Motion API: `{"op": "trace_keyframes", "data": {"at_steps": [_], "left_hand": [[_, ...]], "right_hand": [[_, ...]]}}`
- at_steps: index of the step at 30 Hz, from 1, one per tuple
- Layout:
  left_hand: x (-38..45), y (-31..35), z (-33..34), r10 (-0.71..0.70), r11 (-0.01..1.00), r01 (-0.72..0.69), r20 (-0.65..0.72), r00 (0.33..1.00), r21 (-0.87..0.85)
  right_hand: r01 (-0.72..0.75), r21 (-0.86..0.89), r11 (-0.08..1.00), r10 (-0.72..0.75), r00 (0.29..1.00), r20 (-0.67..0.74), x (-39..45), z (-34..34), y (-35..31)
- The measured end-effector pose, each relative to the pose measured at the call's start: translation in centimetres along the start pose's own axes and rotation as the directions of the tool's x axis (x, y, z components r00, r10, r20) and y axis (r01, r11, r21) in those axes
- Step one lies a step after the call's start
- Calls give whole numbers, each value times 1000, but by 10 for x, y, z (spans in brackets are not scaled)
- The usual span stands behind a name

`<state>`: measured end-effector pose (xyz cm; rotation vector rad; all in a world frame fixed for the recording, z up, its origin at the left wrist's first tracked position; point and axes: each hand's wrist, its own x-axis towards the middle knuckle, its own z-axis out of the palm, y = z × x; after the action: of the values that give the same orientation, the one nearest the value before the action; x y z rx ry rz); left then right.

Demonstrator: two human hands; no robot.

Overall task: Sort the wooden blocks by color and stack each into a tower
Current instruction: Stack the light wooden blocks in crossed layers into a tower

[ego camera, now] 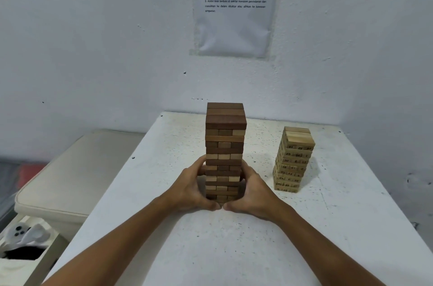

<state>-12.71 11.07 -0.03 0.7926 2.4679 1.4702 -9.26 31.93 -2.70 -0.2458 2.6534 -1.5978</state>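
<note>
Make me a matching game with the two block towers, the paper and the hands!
Things:
1. brown tower
2. pale tower
3. paper sheet
4. left hand and right hand

Places or states:
A. stuck on the wall
B. cupped round the base of a tower
C. standing alone on the right side of the table, numbers printed on its blocks
D. in the middle of the table, dark and light blocks mixed

Pairs: 1-D, 2-C, 3-A, 4-B

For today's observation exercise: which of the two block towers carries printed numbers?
The shorter pale tower, standing right of the hands; the taller brown tower shows none.
</note>
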Motion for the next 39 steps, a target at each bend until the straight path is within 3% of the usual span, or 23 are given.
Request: {"op": "trace_keyframes", "data": {"at_steps": [39], "left_hand": [[53, -13, -6, -17, 999, 15, 73, 997, 34]], "right_hand": [[-48, -1, 999, 48, 998, -46, 28, -18, -10]]}}
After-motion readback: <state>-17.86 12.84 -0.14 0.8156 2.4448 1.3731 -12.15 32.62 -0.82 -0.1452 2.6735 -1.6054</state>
